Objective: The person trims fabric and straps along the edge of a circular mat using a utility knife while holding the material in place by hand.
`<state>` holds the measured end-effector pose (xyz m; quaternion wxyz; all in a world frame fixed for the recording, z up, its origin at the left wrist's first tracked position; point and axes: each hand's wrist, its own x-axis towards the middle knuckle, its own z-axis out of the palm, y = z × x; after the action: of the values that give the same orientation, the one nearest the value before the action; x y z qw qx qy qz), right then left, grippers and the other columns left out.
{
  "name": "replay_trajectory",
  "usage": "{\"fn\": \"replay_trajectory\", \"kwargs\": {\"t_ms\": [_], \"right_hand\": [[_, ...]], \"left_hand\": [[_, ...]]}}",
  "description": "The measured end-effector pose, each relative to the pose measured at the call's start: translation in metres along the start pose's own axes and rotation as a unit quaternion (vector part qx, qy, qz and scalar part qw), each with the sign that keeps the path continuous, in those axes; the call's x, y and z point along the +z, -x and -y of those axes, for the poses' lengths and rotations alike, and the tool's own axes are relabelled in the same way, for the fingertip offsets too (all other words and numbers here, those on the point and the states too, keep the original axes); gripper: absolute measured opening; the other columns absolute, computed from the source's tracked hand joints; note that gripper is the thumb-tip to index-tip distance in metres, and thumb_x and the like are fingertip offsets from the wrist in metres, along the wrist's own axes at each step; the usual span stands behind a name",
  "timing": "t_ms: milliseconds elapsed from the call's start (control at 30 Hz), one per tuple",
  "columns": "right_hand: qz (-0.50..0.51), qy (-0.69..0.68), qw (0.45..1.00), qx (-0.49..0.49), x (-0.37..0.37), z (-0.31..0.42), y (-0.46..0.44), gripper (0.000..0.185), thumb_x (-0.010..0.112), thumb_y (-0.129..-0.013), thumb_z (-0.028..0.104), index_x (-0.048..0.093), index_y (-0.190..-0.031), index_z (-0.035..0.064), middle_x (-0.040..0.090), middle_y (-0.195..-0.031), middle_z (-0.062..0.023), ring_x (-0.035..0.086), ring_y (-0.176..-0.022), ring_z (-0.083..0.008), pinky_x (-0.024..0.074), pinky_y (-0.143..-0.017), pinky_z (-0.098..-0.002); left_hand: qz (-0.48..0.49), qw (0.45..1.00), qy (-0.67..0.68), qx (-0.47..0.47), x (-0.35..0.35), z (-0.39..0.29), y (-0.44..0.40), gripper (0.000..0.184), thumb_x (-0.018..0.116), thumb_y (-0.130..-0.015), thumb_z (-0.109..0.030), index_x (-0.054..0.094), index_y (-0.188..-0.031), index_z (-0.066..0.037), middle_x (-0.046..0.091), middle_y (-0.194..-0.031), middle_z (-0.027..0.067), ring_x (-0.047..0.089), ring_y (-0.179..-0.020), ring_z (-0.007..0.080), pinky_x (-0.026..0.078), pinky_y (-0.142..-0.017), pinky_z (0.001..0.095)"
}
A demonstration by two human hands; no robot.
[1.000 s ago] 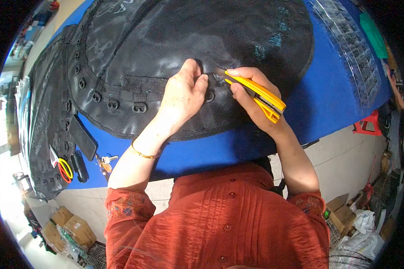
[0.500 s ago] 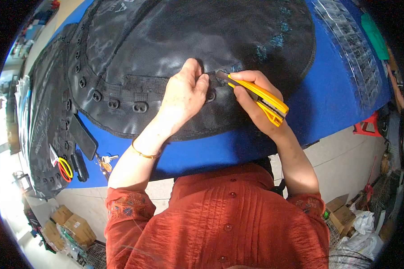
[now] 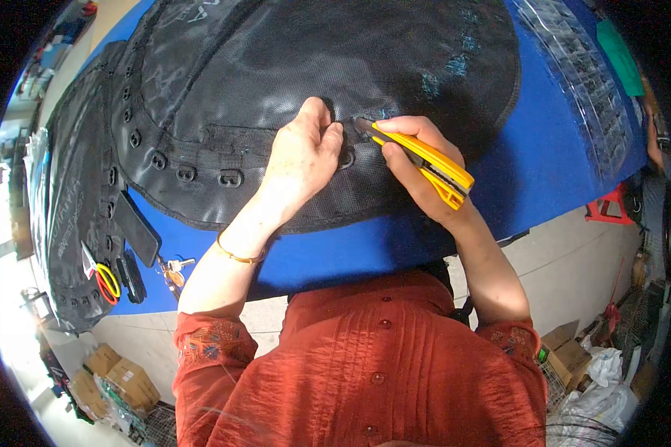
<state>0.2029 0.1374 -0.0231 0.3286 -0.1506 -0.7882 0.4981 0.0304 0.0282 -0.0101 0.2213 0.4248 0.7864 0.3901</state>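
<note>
A large black mesh fabric piece (image 3: 328,52) lies over the table. Along its near edge run a black webbing strip (image 3: 238,139) and a row of black plastic buckles (image 3: 230,177). My left hand (image 3: 302,153) is closed on the webbing, thumb against bent fingers, and pinches the fabric there. In my right hand (image 3: 416,182) is a yellow utility knife (image 3: 447,167), held like a pen with its blade extended. The blade tip meets the webbing just right of my left thumb. What lies under my left fingers is hidden.
The table has a blue cover (image 3: 343,249). At left are scissors (image 3: 106,281), a black phone-like slab (image 3: 138,227), keys (image 3: 175,268) and another black fabric piece (image 3: 71,201). Clear plastic packs (image 3: 574,82) lie at right. Cardboard boxes (image 3: 130,384) stand on the floor.
The knife and my right hand have shifted slightly left, nearer my left thumb. My left hand keeps its pinch. The whole view has moved a little.
</note>
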Motion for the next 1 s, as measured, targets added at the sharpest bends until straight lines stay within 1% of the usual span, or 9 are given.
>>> {"fn": "replay_trajectory", "kwargs": {"t_ms": [33,100,167,200,267,400,733,833,1000], "right_hand": [[-0.009,-0.011,1.0,0.024,-0.0007,0.0004,-0.0012,0.021,0.065,-0.094,0.007,0.062,-0.114,0.0033,0.069,-0.106,-0.0095,0.067,-0.096,-0.017,0.0526,-0.087,-0.0284],[-0.049,-0.037,0.995,0.082,0.0044,-0.004,-0.0009,0.022,0.065,-0.095,0.009,0.062,-0.116,0.0029,0.069,-0.106,-0.0093,0.067,-0.096,-0.0168,0.0523,-0.087,-0.0282],[-0.089,-0.021,0.992,0.083,0.0014,-0.0049,-0.0045,0.024,0.064,-0.096,0.01,0.061,-0.118,0.0031,0.068,-0.107,-0.009,0.066,-0.095,-0.0151,0.0526,-0.086,-0.028],[-0.093,-0.101,0.983,0.124,-0.0001,0.0026,-0.0045,0.023,0.064,-0.097,0.01,0.061,-0.119,0.0037,0.068,-0.106,-0.0085,0.065,-0.095,-0.0132,0.053,-0.085,-0.028],[-0.055,-0.113,0.981,0.149,-0.0035,0.0037,-0.0027,0.021,0.065,-0.096,0.009,0.062,-0.117,0.0041,0.068,-0.107,-0.0081,0.065,-0.094,-0.0122,0.0533,-0.084,-0.0278],[-0.027,-0.04,0.997,0.052,-0.0006,-0.001,-0.001,0.023,0.065,-0.091,0.005,0.062,-0.114,0.0037,0.07,-0.106,-0.0101,0.068,-0.095,-0.0169,0.0541,-0.086,-0.029],[-0.073,-0.057,0.993,0.067,0.0047,-0.0041,-0.0045,0.022,0.065,-0.094,0.007,0.062,-0.115,0.0041,0.069,-0.105,-0.0083,0.067,-0.094,-0.0145,0.054,-0.086,-0.0287],[-0.036,-0.083,0.99,0.105,0.002,-0.0021,0.0009,0.022,0.065,-0.094,0.008,0.061,-0.115,0.0038,0.069,-0.104,-0.0082,0.067,-0.093,-0.0142,0.0543,-0.085,-0.0289],[-0.021,-0.069,0.995,0.072,0.0017,-0.004,-0.0017,0.022,0.065,-0.094,0.009,0.061,-0.115,0.0038,0.069,-0.103,-0.0092,0.067,-0.093,-0.015,0.0544,-0.085,-0.0289]], "left_hand": [[0.0,1.0,-0.008,0.001,0.0002,-0.0023,-0.0008,0.016,0.061,-0.094,-0.012,0.049,-0.094,-0.001,0.06,-0.069,0.021,0.066,-0.069,0.0375,0.051,-0.066,0.0424],[0.001,1.0,-0.01,0.004,0.0006,-0.0002,-0.0014,0.016,0.061,-0.094,-0.012,0.049,-0.094,-0.002,0.06,-0.069,0.0208,0.066,-0.069,0.0376,0.051,-0.066,0.0423],[0.001,1.0,-0.012,0.009,0.0009,0.0004,-0.0016,0.016,0.061,-0.094,-0.012,0.049,-0.094,-0.002,0.06,-0.069,0.0207,0.066,-0.069,0.0376,0.051,-0.066,0.0421],[0.002,1.0,-0.011,0.01,0.0007,-0.0001,-0.0015,0.016,0.061,-0.094,-0.012,0.049,-0.094,-0.002,0.06,-0.069,0.0207,0.066,-0.069,0.0376,0.051,-0.066,0.0421],[0.002,1.0,-0.01,0.012,0.001,0.0,-0.0016,0.016,0.061,-0.094,-0.012,0.049,-0.094,-0.002,0.06,-0.069,0.0208,0.067,-0.07,0.0377,0.051,-0.066,0.0421],[-0.005,1.0,-0.008,0.023,0.002,0.0014,-0.0021,0.016,0.061,-0.094,-0.012,0.049,-0.094,-0.002,0.06,-0.069,0.0208,0.067,-0.07,0.0377,0.05,-0.066,0.0422],[-0.005,0.999,-0.021,0.024,0.0006,0.003,-0.0016,0.016,0.062,-0.093,-0.011,0.049,-0.094,-0.001,0.06,-0.067,0.021,0.066,-0.067,0.0382,0.05,-0.063,0.0429],[-0.018,0.999,-0.019,0.044,0.0034,0.0061,-0.0022,0.016,0.062,-0.093,-0.012,0.049,-0.094,-0.001,0.06,-0.066,0.0205,0.066,-0.065,0.0368,0.05,-0.062,0.0424],[-0.009,1.0,-0.01,0.028,0.002,0.003,-0.0016,0.016,0.062,-0.093,-0.012,0.049,-0.094,-0.001,0.06,-0.066,0.0205,0.067,-0.066,0.0367,0.05,-0.063,0.0422]]}}
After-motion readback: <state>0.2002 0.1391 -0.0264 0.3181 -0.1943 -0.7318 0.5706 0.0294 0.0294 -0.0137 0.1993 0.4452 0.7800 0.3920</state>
